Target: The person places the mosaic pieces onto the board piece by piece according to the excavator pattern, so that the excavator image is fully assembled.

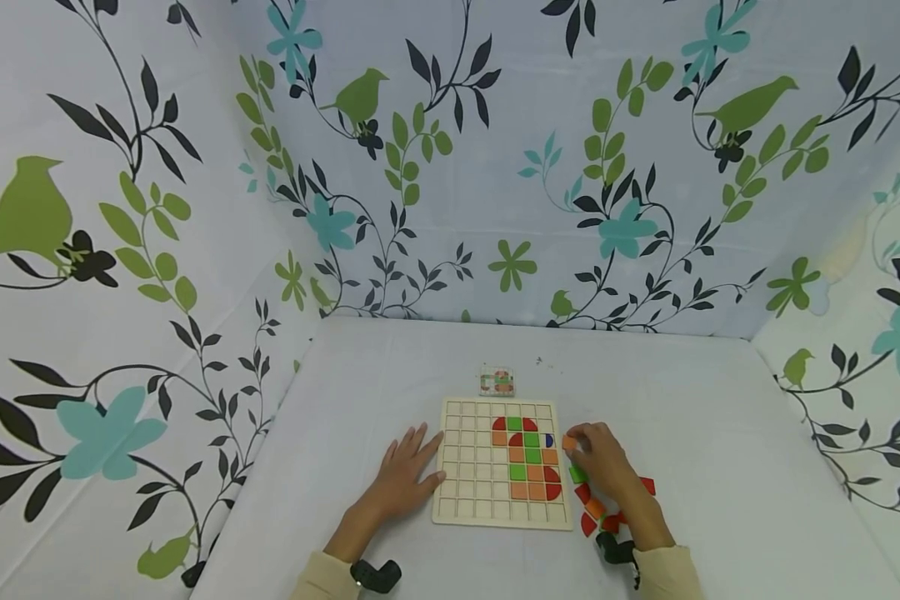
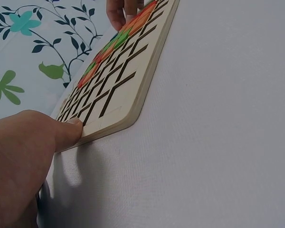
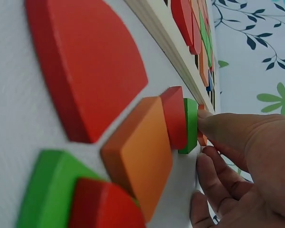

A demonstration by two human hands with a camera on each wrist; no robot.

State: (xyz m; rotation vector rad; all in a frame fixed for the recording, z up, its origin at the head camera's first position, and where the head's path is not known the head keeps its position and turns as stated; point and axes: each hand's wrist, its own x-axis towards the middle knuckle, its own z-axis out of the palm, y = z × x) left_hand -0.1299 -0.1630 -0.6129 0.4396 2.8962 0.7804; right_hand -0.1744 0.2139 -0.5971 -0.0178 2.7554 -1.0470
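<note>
My cream sleeves (image 1: 324, 577) come in from the near edge, and beyond them lies the flat wooden grid board (image 1: 468, 492), its right half partly filled with square and rounded pieces (image 1: 533, 456). My left hand (image 1: 405, 472) lies with fingers spread, thumb on the board's left rim, while my right hand (image 1: 607, 461), just past the right rim, pinches a smooth orange block (image 1: 569, 442) near loose blocks (image 1: 595, 507). Leaf-printed pale walls (image 1: 457, 167) rise beyond the white, woven-textured table (image 1: 720, 442), a small card (image 1: 497, 382) near the board's far edge.
</note>
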